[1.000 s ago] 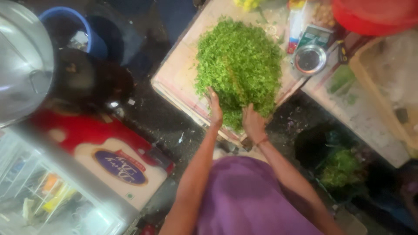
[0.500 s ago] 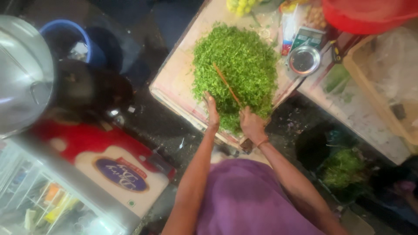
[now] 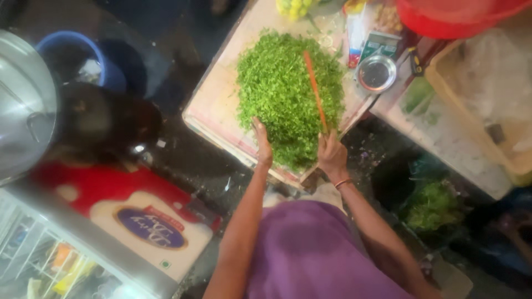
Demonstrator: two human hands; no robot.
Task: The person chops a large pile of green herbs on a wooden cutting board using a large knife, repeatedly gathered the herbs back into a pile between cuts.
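Observation:
A big heap of chopped green herbs (image 3: 282, 88) lies on a pale cutting board (image 3: 221, 99). My right hand (image 3: 331, 156) grips a long knife (image 3: 315, 88) whose orange-looking blade lies across the right side of the heap. At the heap's near left edge my left hand (image 3: 262, 143) rests flat against the greens, fingers together and pointing away from me. Both forearms reach out from my purple top.
A small steel bowl (image 3: 377, 73), a packet and yellow-green fruit (image 3: 293, 6) sit beyond the board. A red tub (image 3: 443, 19) and a pale crate (image 3: 487, 99) stand to the right. At left are a blue bucket (image 3: 83, 55), a steel lid (image 3: 22, 105) and a red-and-white cabinet top (image 3: 122, 205). More greens (image 3: 432, 207) lie low on the right.
The view has shifted closer over the board. The knife blade has swung up and now lies across the heap's right side. My left hand stays at the near edge.

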